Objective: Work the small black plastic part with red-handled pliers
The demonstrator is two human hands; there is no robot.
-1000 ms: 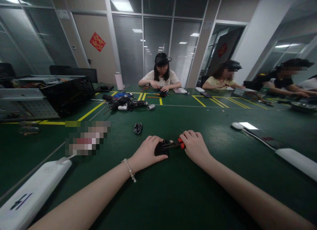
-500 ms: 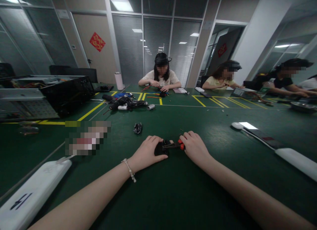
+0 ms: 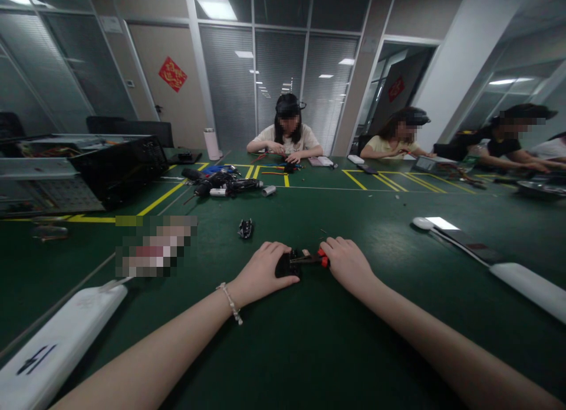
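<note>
Near the middle of the green table, my left hand [image 3: 265,268] grips a small black part [image 3: 286,265] between thumb and fingers. My right hand [image 3: 347,260] is closed around the red handles of a pair of pliers [image 3: 315,260]. The jaws of the pliers point left and meet the black part; exactly what they pinch is too small to make out. Beyond my left hand lies another small black part with metallic bits [image 3: 246,228]. A thin scrap [image 3: 323,231] rests just past my right hand.
An open computer case [image 3: 119,168] stands at the left. Behind my hands lie a pile of black cables and tools [image 3: 225,183] and a grey cylinder [image 3: 269,190]. White devices flank me, left [image 3: 66,339] and right [image 3: 530,289]. Several people work across the table, one directly opposite [image 3: 287,133].
</note>
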